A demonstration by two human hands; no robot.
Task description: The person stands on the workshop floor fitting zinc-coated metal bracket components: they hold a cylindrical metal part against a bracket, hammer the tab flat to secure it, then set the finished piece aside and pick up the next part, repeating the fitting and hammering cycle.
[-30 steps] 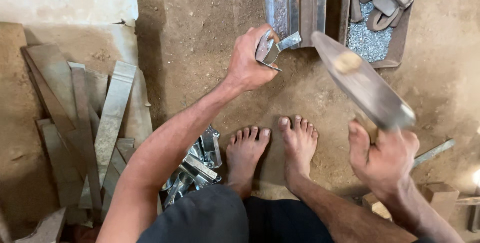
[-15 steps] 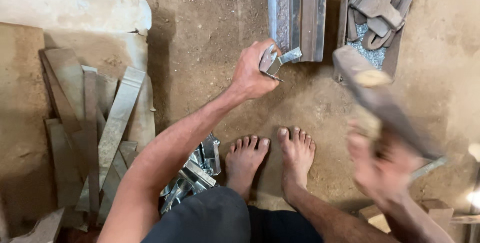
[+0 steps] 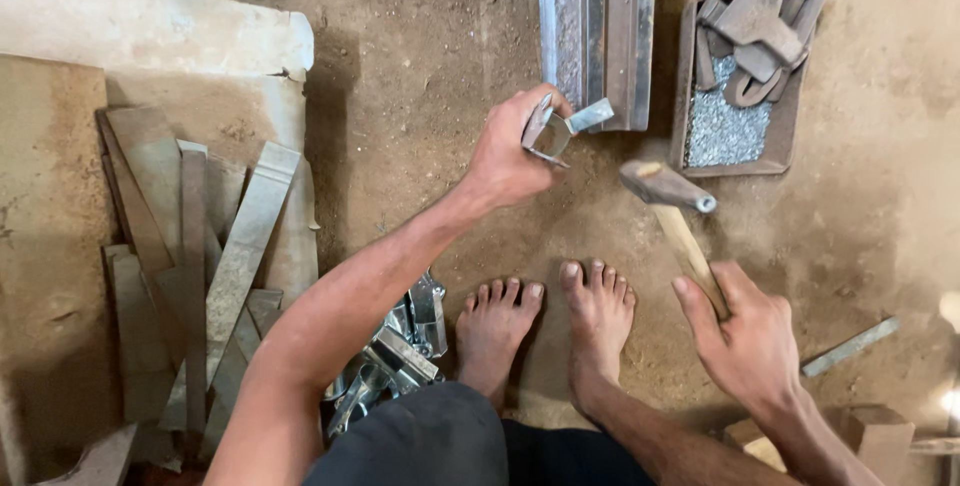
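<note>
The left hand (image 3: 510,151) grips a bent metal bracket (image 3: 556,128); to its right, the right hand (image 3: 750,341) closes on a hammer (image 3: 678,216).

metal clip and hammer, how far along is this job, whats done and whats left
Done, it seems: a pile of shiny bent metal pieces lies by the person's left leg. In hand: the left hand holds one bent metal clip against the steel bar on the ground, and the right hand grips a hammer poised just right of it. Left: flat metal strips stacked at the left, apparently unworked.
</note>
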